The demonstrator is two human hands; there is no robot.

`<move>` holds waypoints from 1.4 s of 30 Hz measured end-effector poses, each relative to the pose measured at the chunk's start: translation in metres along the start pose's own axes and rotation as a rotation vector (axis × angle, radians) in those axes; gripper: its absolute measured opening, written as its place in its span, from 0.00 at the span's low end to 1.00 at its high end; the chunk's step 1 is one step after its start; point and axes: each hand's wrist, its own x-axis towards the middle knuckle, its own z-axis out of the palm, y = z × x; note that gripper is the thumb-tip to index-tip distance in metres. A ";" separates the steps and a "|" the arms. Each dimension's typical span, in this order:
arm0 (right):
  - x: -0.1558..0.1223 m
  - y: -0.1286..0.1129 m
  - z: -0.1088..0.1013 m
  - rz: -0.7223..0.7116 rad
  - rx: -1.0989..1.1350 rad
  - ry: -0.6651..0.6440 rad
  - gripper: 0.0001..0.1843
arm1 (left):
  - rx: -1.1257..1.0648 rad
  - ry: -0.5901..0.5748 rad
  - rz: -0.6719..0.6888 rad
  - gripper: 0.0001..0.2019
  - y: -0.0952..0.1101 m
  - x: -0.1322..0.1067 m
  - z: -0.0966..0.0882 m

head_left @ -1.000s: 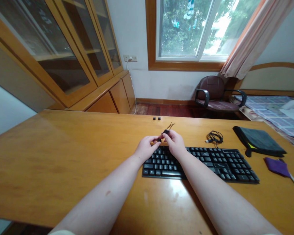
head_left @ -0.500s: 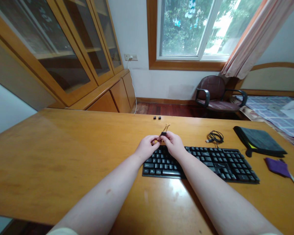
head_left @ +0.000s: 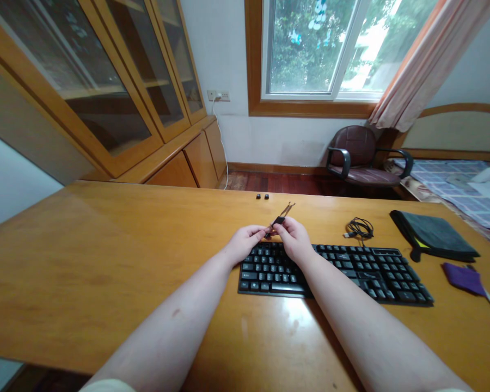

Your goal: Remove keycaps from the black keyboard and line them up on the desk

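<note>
My right hand (head_left: 297,238) is closed around the black middle of a wire keycap puller (head_left: 279,220). Two thin brownish prongs stick out of its upper end, tilted up and to the right. At its lower end, my left hand (head_left: 245,243) pinches a small dark piece that looks like a keycap (head_left: 268,236); fingers partly cover it. Both hands are over the upper left part of a black keyboard (head_left: 338,272), which lies on the wooden desk (head_left: 106,261). Two loose black keycaps (head_left: 262,196) rest near the desk's far edge.
Behind the keyboard lies a coiled black cable (head_left: 360,228) with a USB plug. Farther right are a dark zip pouch (head_left: 435,234) and a purple cloth item (head_left: 464,279) with a pale handle. Beyond the desk stands a brown armchair (head_left: 353,155); a glass-fronted cabinet (head_left: 147,81) is at the left.
The puller has tilted to the right, its prongs swinging over. My right hand has shifted slightly right, so its middle is farther from my left fingertips.
</note>
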 end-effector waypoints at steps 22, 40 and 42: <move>0.001 -0.009 0.000 -0.098 -0.400 -0.040 0.12 | -0.008 0.116 0.015 0.17 -0.009 0.003 -0.004; 0.003 -0.012 -0.003 -0.153 -0.410 0.009 0.08 | -0.151 0.111 0.056 0.20 -0.017 0.007 -0.002; 0.005 -0.024 -0.010 -0.208 -0.377 0.140 0.09 | -0.141 0.135 0.022 0.21 -0.023 0.010 -0.002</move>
